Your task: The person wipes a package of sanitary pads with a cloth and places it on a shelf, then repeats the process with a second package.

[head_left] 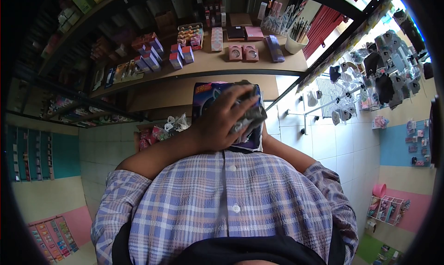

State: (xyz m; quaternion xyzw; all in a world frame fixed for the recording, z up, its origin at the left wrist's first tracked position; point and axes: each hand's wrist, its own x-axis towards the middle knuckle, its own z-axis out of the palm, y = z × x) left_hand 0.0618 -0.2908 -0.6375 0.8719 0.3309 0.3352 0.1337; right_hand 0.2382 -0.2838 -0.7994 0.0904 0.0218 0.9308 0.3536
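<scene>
left hand (pixel 226 121) clamped on soft crinkly pack (pixel 219 98) | right hand hidden behind, can't tell | looks light, squashy, grip the edges | shelf (pixel 217 64) above

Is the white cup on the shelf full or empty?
Full: the white cup on the wooden shelf is packed with pens or brushes sticking out above its rim.

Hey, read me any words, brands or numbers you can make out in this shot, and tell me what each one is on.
None can be read for sure.
Purple package under the left hand: yellow print at its top corner, too blurred to read.
Small boxes on the wooden shelf: labels too small.
Hanging cards on the rack to the right: print too small.
The right hand is hidden behind the package.
</scene>
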